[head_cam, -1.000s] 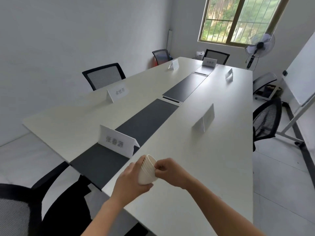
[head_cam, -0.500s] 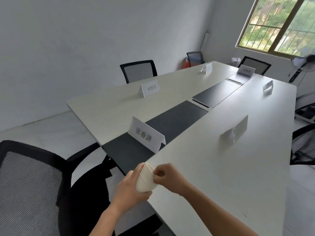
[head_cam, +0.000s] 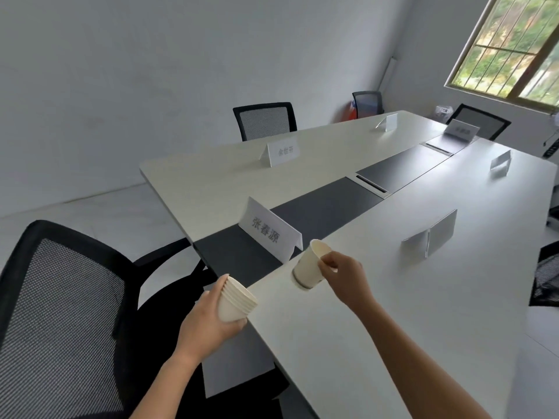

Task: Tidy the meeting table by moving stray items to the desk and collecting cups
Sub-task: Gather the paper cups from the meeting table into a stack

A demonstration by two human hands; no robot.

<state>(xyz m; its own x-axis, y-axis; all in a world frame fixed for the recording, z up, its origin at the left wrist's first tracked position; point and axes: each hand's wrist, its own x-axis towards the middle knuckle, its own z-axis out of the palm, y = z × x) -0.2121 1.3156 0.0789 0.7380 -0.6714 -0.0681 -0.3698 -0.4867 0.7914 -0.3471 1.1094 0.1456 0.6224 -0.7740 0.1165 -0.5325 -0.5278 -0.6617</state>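
Observation:
My left hand (head_cam: pixel 208 325) grips a nested stack of cream paper cups (head_cam: pixel 237 303), held just off the near corner of the white meeting table (head_cam: pixel 423 297). My right hand (head_cam: pixel 344 276) pinches the rim of a single cream paper cup (head_cam: pixel 308 266), tilted, with its base at or just above the table's near edge. The two hands are apart, the single cup up and to the right of the stack.
A name card (head_cam: pixel 269 229) stands on the dark centre strip (head_cam: pixel 326 207) right behind the single cup. More name cards (head_cam: pixel 432 234) (head_cam: pixel 281 152) stand further along. A black mesh chair (head_cam: pixel 60 313) is at my left, other chairs (head_cam: pixel 264 119) along the far side.
The right hand has pulled one cup off the stack and carried it up and right over the table. The left hand keeps the remaining stack. My view has swung left.

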